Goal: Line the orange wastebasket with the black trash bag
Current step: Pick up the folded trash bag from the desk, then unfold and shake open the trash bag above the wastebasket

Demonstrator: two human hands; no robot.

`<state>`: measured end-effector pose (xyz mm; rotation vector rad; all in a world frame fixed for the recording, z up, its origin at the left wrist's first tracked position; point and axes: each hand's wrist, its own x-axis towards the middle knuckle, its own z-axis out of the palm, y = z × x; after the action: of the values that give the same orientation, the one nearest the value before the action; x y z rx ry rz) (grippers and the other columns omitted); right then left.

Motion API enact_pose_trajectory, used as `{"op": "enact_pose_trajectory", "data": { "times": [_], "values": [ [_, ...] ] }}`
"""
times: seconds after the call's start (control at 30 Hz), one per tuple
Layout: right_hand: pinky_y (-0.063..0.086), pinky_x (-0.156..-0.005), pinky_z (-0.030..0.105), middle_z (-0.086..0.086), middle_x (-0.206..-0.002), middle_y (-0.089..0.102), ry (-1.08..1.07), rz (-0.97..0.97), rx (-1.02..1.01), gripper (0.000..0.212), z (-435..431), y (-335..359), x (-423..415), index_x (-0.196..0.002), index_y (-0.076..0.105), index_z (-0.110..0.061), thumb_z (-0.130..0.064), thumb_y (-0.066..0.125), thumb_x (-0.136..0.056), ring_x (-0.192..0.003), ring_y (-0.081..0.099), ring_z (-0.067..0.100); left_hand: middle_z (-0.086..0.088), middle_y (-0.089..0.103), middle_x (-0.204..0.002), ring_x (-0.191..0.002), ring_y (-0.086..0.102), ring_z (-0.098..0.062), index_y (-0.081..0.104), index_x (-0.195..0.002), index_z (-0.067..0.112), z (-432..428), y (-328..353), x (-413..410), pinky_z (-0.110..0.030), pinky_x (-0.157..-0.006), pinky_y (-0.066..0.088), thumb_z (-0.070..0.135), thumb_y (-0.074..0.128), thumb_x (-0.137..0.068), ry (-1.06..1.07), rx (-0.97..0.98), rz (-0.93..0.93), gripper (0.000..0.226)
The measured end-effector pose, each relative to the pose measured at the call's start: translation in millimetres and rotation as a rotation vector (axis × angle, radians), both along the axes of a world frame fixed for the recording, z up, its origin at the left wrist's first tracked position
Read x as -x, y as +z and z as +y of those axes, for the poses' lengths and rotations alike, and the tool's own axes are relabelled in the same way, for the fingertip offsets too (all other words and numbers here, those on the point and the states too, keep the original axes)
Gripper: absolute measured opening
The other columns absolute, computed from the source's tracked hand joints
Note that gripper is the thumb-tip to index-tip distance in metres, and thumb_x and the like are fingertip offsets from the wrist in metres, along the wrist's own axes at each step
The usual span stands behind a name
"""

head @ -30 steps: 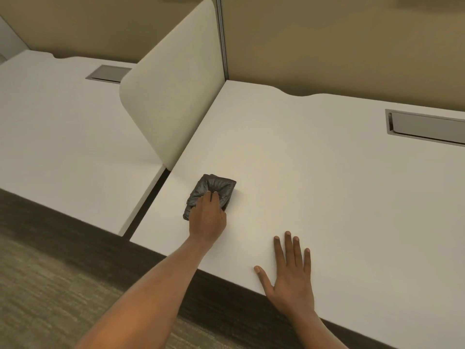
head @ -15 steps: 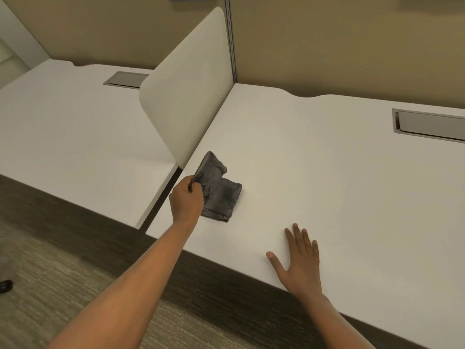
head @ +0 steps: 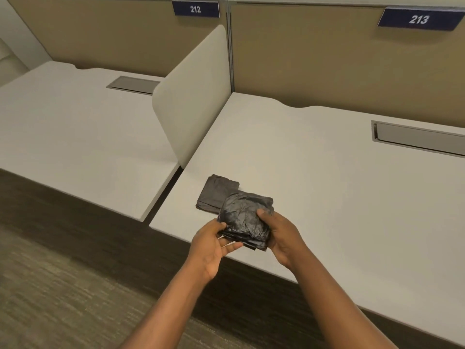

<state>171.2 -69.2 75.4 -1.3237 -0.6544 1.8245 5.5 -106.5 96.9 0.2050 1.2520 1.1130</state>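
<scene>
A folded black trash bag (head: 245, 217) is held just above the front edge of the white desk (head: 327, 187). My left hand (head: 214, 245) grips its lower left corner and my right hand (head: 281, 235) grips its right side, thumb on top. A second folded dark bag (head: 216, 192) lies flat on the desk just behind it. No orange wastebasket is in view.
A rounded white divider panel (head: 193, 102) stands between this desk and the neighbouring desk (head: 75, 132) on the left. Grey cable trays (head: 417, 139) are set into both desks. Tan partition walls carry signs 212 (head: 195, 9) and 213. Carpet floor lies below.
My left hand lifted one folded bag off the desk toward me. My right hand left the desk surface and took hold of the bag's right side. The view tilted up.
</scene>
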Motion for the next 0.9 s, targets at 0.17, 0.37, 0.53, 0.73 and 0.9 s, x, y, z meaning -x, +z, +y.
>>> {"op": "enact_pose_trajectory", "data": {
  "times": [0.17, 0.37, 0.53, 0.73, 0.9],
  "values": [
    [0.059, -0.093, 0.046, -0.002, -0.105, 0.079, 0.050, -0.407, -0.172, 0.016, -33, 8, -4, -0.109, 0.072, -0.027, -0.026, 0.068, -0.094, -0.097, 0.075, 0.017, 0.009, 0.054, -0.125, -0.111, 0.056, -0.009, 0.051, -0.135, 0.028, -33, -6, -4, -0.025, -0.086, 0.051, 0.025, 0.061, -0.096, -0.172, -0.177, 0.966, 0.041],
    [0.061, -0.088, 0.041, -0.008, -0.103, 0.077, 0.189, -0.540, -0.243, 0.026, -95, 21, 1, -0.109, 0.070, -0.032, -0.050, 0.063, -0.092, -0.096, 0.073, 0.009, 0.015, 0.066, -0.114, -0.105, 0.066, -0.002, 0.058, -0.123, 0.041, -85, 4, -32, -0.018, -0.082, 0.056, 0.058, 0.063, -0.088, -0.400, -0.290, 0.662, 0.039],
    [0.057, -0.096, 0.047, -0.004, -0.106, 0.078, 0.152, -0.372, -0.117, 0.026, -144, 25, -11, -0.114, 0.071, -0.027, -0.042, 0.066, -0.093, -0.101, 0.074, 0.014, 0.005, 0.076, -0.108, -0.100, 0.072, -0.007, 0.067, -0.117, 0.029, -126, 4, -42, -0.020, -0.076, 0.057, 0.040, 0.067, -0.092, -0.283, -0.191, 0.352, 0.027],
    [0.056, -0.098, 0.048, 0.008, -0.103, 0.080, 0.031, -0.235, -0.068, 0.020, -196, 51, -31, -0.114, 0.072, -0.015, -0.021, 0.061, -0.099, -0.099, 0.075, 0.025, -0.007, 0.078, -0.100, -0.099, 0.073, -0.024, 0.071, -0.112, 0.014, -179, 14, -46, -0.034, -0.074, 0.059, 0.014, 0.056, -0.100, -0.149, -0.101, 0.263, 0.019],
    [0.058, -0.089, 0.044, 0.015, -0.107, 0.078, -0.067, -0.072, -0.009, 0.023, -255, 75, -60, -0.116, 0.070, -0.007, -0.018, 0.060, -0.100, -0.100, 0.074, 0.030, -0.013, 0.074, -0.094, -0.080, 0.071, -0.024, 0.068, -0.105, 0.006, -239, 37, -39, -0.039, -0.062, 0.060, 0.003, 0.046, -0.102, 0.069, -0.065, 0.068, 0.022]
  ]
}}
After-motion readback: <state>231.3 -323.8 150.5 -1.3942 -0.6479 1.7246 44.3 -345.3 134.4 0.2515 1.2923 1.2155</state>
